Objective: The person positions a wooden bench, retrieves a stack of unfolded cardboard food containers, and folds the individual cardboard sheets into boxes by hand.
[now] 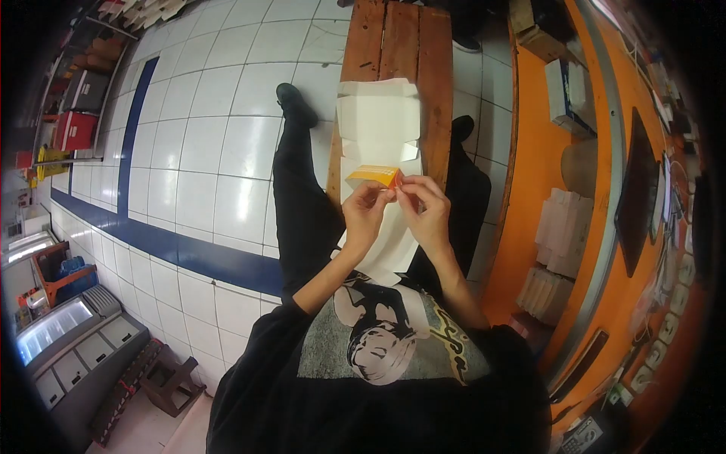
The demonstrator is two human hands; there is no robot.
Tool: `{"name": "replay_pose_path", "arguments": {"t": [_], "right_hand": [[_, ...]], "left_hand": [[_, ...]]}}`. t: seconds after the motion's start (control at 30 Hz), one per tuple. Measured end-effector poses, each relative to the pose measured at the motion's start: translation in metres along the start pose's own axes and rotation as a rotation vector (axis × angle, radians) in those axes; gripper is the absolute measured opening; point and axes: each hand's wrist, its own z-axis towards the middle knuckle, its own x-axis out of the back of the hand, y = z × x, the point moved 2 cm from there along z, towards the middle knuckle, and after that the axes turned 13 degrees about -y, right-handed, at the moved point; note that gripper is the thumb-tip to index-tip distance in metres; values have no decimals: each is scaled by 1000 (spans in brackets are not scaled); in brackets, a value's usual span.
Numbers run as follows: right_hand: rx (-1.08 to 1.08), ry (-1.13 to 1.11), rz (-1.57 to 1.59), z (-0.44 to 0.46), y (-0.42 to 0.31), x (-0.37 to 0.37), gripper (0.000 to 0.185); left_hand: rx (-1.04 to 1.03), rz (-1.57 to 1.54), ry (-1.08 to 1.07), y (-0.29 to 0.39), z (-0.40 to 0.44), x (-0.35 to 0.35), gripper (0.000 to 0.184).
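An unfolded cardboard box point(378, 125), white inside, lies lengthwise on a wooden bench point(401, 38) between my legs. Its near end reaches toward my lap. Across its middle a flap with a yellow-orange outer face point(374, 175) stands raised. My left hand point(364, 216) pinches the near edge of this flap, thumb and fingers together. Close beside it, my right hand point(425, 212) pinches the flap's right corner, where a red-orange part shows. The fingertips of both hands almost meet and hide part of the fold.
To the right runs an orange shelf unit point(491, 250) holding a stack of flat cardboard pieces point(563, 231) and a blue-and-white box point(569, 94). A small stool point(170, 382) and a glass-topped freezer point(57, 333) stand at lower left. White floor tiles point(204, 144) lie left of my leg.
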Motion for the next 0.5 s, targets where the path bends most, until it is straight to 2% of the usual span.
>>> {"name": "replay_pose_path", "arguments": {"t": [0.13, 0.2, 0.23, 0.3, 0.37, 0.43, 0.5], "right_hand": [[-5, -127, -54, -6, -11, -1, 21], [133, -226, -477, -10, -31, -6, 38], [133, -229, -476, -14, -31, -6, 38], [74, -384, -247, -18, -25, -7, 51], [124, -356, -158, -15, -18, 5, 50], [-38, 44, 408, -7, -18, 29, 50], [-117, 107, 707, 0, -12, 44, 52]], "left_hand": [[45, 40, 80, 10, 1, -7, 17], [25, -33, 145, 19, 5, -9, 19], [26, -33, 148, 18, 5, -7, 19], [2, 76, 57, 19, 7, -4, 21], [-49, 32, 84, 24, 7, -1, 18], [-186, 529, -83, 49, 4, 1, 11], [-243, 706, -291, 69, -2, -1, 14]]}}
